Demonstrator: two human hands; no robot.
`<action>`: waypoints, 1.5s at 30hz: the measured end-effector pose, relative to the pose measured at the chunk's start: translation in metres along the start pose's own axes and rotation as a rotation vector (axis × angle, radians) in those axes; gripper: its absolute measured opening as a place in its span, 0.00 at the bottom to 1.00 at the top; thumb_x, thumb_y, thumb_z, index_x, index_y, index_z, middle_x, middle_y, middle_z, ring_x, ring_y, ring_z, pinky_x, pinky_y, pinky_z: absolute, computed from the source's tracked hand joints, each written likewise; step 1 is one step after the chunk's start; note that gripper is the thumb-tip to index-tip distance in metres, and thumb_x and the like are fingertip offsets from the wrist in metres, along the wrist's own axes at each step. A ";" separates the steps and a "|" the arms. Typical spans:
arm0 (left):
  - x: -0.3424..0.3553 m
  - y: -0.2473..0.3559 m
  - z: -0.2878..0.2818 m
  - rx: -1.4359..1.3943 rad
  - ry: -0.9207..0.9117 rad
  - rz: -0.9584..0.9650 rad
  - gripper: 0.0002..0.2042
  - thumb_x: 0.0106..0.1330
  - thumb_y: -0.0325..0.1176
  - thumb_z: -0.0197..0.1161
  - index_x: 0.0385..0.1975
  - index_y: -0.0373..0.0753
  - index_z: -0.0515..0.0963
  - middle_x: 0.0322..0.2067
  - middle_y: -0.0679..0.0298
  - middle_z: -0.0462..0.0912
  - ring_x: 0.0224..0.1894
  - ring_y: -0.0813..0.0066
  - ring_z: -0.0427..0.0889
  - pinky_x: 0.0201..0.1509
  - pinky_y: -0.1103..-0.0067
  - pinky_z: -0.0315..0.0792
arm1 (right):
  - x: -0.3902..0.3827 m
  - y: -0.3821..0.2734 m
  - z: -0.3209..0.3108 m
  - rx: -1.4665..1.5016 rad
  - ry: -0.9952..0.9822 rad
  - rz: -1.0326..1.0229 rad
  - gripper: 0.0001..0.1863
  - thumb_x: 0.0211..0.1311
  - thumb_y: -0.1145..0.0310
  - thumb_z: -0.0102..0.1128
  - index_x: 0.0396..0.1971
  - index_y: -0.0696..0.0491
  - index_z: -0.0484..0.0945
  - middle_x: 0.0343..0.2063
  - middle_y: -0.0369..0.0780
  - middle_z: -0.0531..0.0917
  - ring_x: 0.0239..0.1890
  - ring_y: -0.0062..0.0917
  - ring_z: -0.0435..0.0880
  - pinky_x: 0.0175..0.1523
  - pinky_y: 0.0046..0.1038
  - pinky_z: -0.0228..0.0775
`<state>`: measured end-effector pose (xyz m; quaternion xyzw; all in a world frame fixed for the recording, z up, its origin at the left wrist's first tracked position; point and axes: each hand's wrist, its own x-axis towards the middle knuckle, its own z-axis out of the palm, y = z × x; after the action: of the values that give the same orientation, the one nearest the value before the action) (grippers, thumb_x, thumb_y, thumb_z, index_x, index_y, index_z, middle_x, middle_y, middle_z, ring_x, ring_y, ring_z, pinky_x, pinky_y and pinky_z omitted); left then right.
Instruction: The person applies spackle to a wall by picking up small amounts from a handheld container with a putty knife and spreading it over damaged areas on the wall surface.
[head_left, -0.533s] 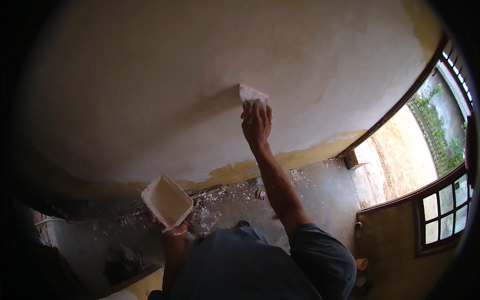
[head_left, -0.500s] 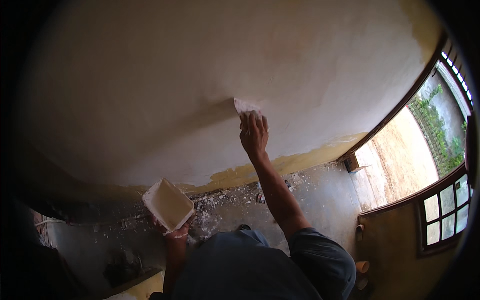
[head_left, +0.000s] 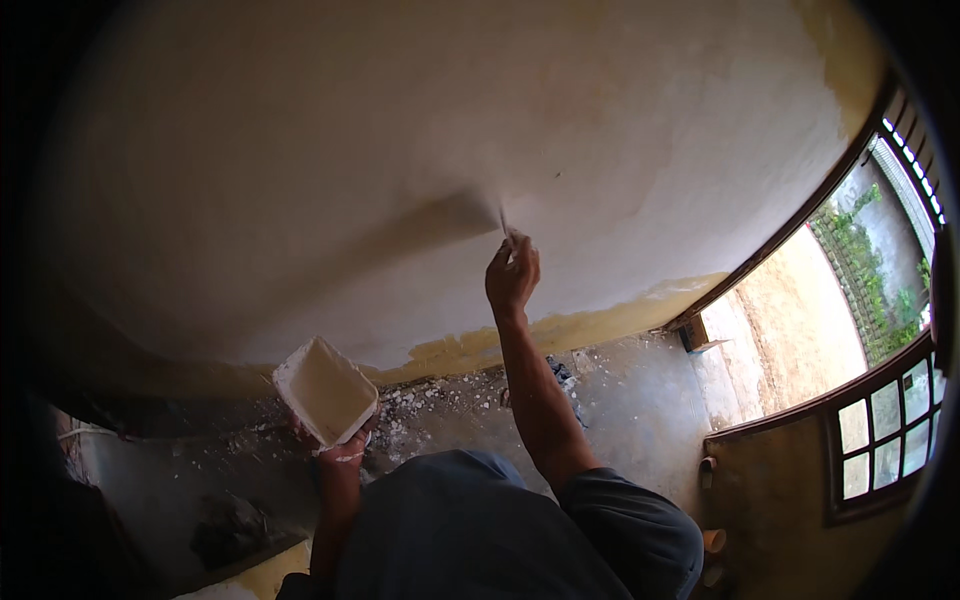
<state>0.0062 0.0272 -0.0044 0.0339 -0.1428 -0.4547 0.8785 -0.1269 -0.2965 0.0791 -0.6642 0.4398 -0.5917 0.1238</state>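
My right hand (head_left: 514, 275) is raised in front of a white-coated wall (head_left: 330, 180), its fingers closed around a putty knife (head_left: 505, 220). The blade shows edge-on, close to the wall; whether it touches cannot be told. A long shadow from it falls leftward across the coating. Lower left, my left hand (head_left: 345, 452) supports a pale square tub (head_left: 325, 392) from beneath and at its near side. Smooth off-white putty lies inside the tub, and white smears mark its rim and my fingers.
Bare yellowish wall (head_left: 460, 348) shows along the bottom edge. White crumbs (head_left: 405, 410) litter the grey floor (head_left: 640, 400), with a dark crumpled item (head_left: 562, 375) near my right forearm. At right are an open doorway (head_left: 790, 310) and a paned window (head_left: 888, 440).
The putty knife has turned from its blade lying broad against the wall to edge-on, and my right hand has rotated with it. The tub has shifted slightly left and up.
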 end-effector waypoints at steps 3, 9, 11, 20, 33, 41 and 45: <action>-0.010 0.003 -0.011 0.434 0.013 0.039 0.44 0.55 0.62 0.63 0.71 0.52 0.55 0.66 0.55 0.64 0.66 0.45 0.66 0.56 0.38 0.70 | 0.046 -0.008 -0.028 0.312 0.308 0.428 0.18 0.56 0.76 0.53 0.47 0.66 0.71 0.43 0.52 0.80 0.46 0.41 0.82 0.49 0.38 0.77; 0.000 -0.001 -0.009 -0.007 0.018 -0.152 0.41 0.59 0.62 0.59 0.70 0.52 0.56 0.66 0.54 0.64 0.65 0.43 0.67 0.55 0.39 0.71 | 0.116 -0.063 -0.024 0.102 0.247 0.466 0.22 0.55 0.72 0.52 0.52 0.59 0.73 0.48 0.50 0.81 0.53 0.43 0.81 0.62 0.39 0.70; 0.000 -0.002 -0.014 0.041 0.061 -0.157 0.41 0.59 0.62 0.59 0.70 0.51 0.57 0.65 0.54 0.65 0.64 0.44 0.68 0.55 0.40 0.72 | 0.093 -0.095 -0.003 -0.025 0.264 0.125 0.09 0.56 0.73 0.55 0.37 0.54 0.75 0.36 0.48 0.83 0.41 0.48 0.81 0.48 0.45 0.71; -0.010 -0.005 -0.013 0.070 0.139 -0.114 0.41 0.59 0.62 0.61 0.70 0.51 0.56 0.65 0.55 0.66 0.62 0.46 0.72 0.53 0.43 0.76 | 0.060 -0.057 0.003 -0.222 0.203 -0.382 0.20 0.57 0.76 0.55 0.52 0.56 0.75 0.47 0.48 0.80 0.50 0.48 0.75 0.66 0.52 0.56; -0.017 -0.002 -0.012 -0.027 0.248 -0.053 0.39 0.62 0.63 0.54 0.71 0.53 0.53 0.68 0.56 0.62 0.67 0.44 0.65 0.58 0.35 0.66 | 0.074 -0.018 -0.026 0.448 0.303 0.353 0.12 0.64 0.77 0.53 0.46 0.66 0.70 0.48 0.47 0.77 0.48 0.34 0.82 0.44 0.32 0.84; -0.019 -0.002 -0.031 -0.023 0.144 -0.102 0.38 0.65 0.63 0.50 0.72 0.54 0.53 0.69 0.57 0.60 0.69 0.45 0.61 0.58 0.35 0.65 | 0.120 -0.076 0.009 -0.063 0.390 0.105 0.05 0.58 0.74 0.57 0.34 0.53 0.75 0.31 0.45 0.81 0.36 0.43 0.82 0.43 0.44 0.73; -0.024 0.003 -0.046 0.013 0.173 -0.065 0.38 0.63 0.63 0.52 0.72 0.54 0.53 0.69 0.58 0.60 0.68 0.45 0.63 0.58 0.35 0.65 | 0.053 -0.110 0.046 -0.213 0.171 -0.512 0.11 0.55 0.71 0.66 0.38 0.53 0.78 0.30 0.42 0.81 0.35 0.38 0.82 0.35 0.37 0.77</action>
<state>0.0085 0.0457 -0.0527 0.0835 -0.0681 -0.4774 0.8720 -0.0421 -0.2879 0.1782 -0.7104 0.3266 -0.6081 -0.1376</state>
